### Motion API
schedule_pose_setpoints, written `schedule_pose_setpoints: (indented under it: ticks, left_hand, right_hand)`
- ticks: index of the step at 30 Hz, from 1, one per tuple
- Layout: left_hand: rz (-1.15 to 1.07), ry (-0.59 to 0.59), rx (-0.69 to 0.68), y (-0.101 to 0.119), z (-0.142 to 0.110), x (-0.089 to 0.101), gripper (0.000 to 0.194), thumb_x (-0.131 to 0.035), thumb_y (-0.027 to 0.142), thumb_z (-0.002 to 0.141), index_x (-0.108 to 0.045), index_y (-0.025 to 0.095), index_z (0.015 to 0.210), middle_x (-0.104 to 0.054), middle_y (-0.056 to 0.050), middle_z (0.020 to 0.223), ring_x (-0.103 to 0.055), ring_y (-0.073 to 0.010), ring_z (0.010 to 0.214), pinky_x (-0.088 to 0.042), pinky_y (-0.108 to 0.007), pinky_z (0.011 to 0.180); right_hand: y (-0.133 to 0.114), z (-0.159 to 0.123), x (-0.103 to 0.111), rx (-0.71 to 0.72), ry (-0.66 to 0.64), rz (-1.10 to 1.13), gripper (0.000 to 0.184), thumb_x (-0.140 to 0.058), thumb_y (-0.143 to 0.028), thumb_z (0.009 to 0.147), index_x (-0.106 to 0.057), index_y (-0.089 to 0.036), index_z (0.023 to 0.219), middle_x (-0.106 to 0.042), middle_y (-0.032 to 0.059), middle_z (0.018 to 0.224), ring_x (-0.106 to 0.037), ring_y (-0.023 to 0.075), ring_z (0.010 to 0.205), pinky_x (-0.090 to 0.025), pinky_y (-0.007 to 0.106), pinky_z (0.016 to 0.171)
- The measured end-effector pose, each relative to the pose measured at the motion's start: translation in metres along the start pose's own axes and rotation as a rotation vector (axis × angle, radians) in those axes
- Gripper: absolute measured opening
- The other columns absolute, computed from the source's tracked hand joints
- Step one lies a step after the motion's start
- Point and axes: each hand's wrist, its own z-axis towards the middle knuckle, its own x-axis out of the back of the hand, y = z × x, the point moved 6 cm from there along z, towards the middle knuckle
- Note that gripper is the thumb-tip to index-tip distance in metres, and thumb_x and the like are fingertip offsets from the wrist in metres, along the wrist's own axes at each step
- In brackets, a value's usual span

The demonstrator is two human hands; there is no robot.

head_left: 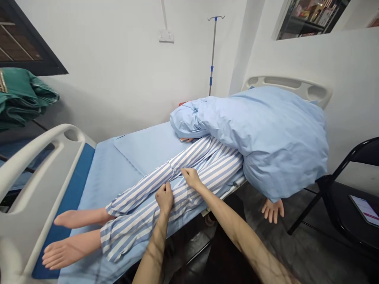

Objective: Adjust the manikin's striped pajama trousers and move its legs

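A life-size mannequin [174, 189] lies on a hospital bed in blue-and-white striped pyjama trousers [139, 197]. My left hand [164, 198] rests on the trousers between the two knees, fingers curled downward. My right hand [191, 177] lies on the striped thigh a little farther up. A light blue quilt [260, 138] is heaped over the upper body, hiding the torso and head. One mannequin hand [272, 210] hangs past the bed's far side below the quilt. Another mannequin hand [186, 139] shows at the quilt's edge. The bare feet [71, 236] lie near the foot rail.
A pale blue sheet [130, 157] covers the mattress between a white foot rail [38, 169] and a white head rail [286, 87]. An IV pole [212, 55] stands behind the bed. A black chair [334, 185] holding a tablet [365, 210] stands to the right. Green cloth [20, 94] lies at left.
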Motion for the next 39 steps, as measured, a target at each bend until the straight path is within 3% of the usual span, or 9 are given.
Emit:
schedule_pose_setpoints:
  ticks: [5,10,13,17,22,27,31,34,39]
  left_hand:
    - [-0.126,-0.003,0.05,0.007,0.004,-0.012,0.041,-0.044,0.038,0.085,-0.028,0.023,0.05,-0.028,0.004,0.049,-0.034,-0.0117,0.054,-0.029,-0.027,0.057]
    - [-0.356,-0.079,0.032,0.048,0.003,-0.058,0.04,-0.047,0.04,0.084,-0.034,0.023,0.05,-0.033,0.004,0.048,-0.035,-0.0112,0.052,-0.032,-0.026,0.055]
    - [-0.326,-0.147,0.007,0.062,-0.005,-0.088,0.038,-0.043,0.039,0.085,-0.039,0.022,0.051,-0.038,0.003,0.05,-0.037,-0.0118,0.053,-0.032,-0.026,0.055]
    - [-0.223,-0.178,-0.063,0.062,-0.012,-0.102,0.039,-0.039,0.041,0.086,-0.041,0.022,0.052,-0.04,0.002,0.051,-0.038,-0.0128,0.056,-0.03,-0.027,0.058]
    - [-0.144,-0.208,-0.119,0.059,-0.013,-0.102,0.041,-0.042,0.04,0.085,-0.028,0.022,0.051,-0.028,0.004,0.051,-0.032,-0.0112,0.055,-0.026,-0.027,0.058]
    - [-0.109,-0.191,-0.06,0.072,-0.014,-0.101,0.041,-0.042,0.036,0.086,-0.029,0.023,0.05,-0.031,0.003,0.048,-0.036,-0.012,0.053,-0.031,-0.026,0.057]
    - [-0.308,-0.207,-0.06,0.113,-0.016,-0.117,0.041,-0.041,0.037,0.087,-0.035,0.023,0.049,-0.039,0.002,0.046,-0.04,-0.0125,0.052,-0.038,-0.026,0.06]
    - [-0.389,-0.222,-0.067,0.138,-0.022,-0.144,0.041,-0.04,0.037,0.089,-0.037,0.023,0.05,-0.041,0.001,0.047,-0.041,-0.0128,0.053,-0.038,-0.027,0.061]
    - [-0.148,-0.303,-0.19,0.141,-0.04,-0.181,0.038,-0.035,0.03,0.093,-0.058,0.018,0.067,-0.063,-0.009,0.068,-0.053,-0.0182,0.067,-0.032,-0.031,0.067]
  right_hand:
    - [0.028,-0.002,0.017,-0.038,0.02,-0.043,0.048,-0.04,-0.042,0.093,-0.028,-0.02,0.052,-0.032,-0.0027,0.05,-0.033,0.0106,0.056,-0.02,0.028,0.059]
    - [0.035,0.002,0.018,-0.136,0.088,0.175,0.048,-0.039,-0.046,0.092,-0.033,-0.02,0.052,-0.036,-0.0018,0.051,-0.036,0.0117,0.056,-0.025,0.027,0.057]
    - [0.039,0.004,0.022,-0.187,0.121,0.322,0.044,-0.041,-0.045,0.09,-0.034,-0.021,0.053,-0.037,-0.0019,0.052,-0.035,0.0119,0.056,-0.029,0.026,0.056]
    - [0.037,0.006,0.034,-0.196,0.075,0.339,0.045,-0.041,-0.044,0.09,-0.033,-0.021,0.053,-0.033,-0.0025,0.052,-0.033,0.0115,0.056,-0.028,0.025,0.055]
    - [0.024,0.012,0.088,0.034,0.001,0.072,0.046,-0.043,-0.044,0.092,-0.029,-0.02,0.054,-0.028,-0.0043,0.054,-0.03,0.0097,0.058,-0.024,0.026,0.058]
    - [0.048,0.012,0.139,-0.059,0.178,-0.13,0.047,-0.041,-0.039,0.094,-0.026,-0.021,0.054,-0.028,-0.0045,0.053,-0.03,0.0098,0.057,-0.021,0.028,0.062]
    - [0.057,0.011,0.138,-0.094,0.171,-0.225,0.048,-0.042,-0.04,0.095,-0.032,-0.02,0.054,-0.033,-0.0039,0.052,-0.034,0.0105,0.057,-0.02,0.028,0.062]
    - [0.059,0.012,0.137,-0.076,0.175,-0.16,0.047,-0.041,-0.04,0.096,-0.035,-0.019,0.054,-0.037,-0.0034,0.052,-0.036,0.0102,0.059,-0.021,0.026,0.06]
    - [0.068,0.012,0.141,-0.096,0.234,0.002,0.046,-0.041,-0.042,0.095,-0.037,-0.02,0.054,-0.042,-0.0038,0.053,-0.036,0.0103,0.059,-0.025,0.026,0.058]
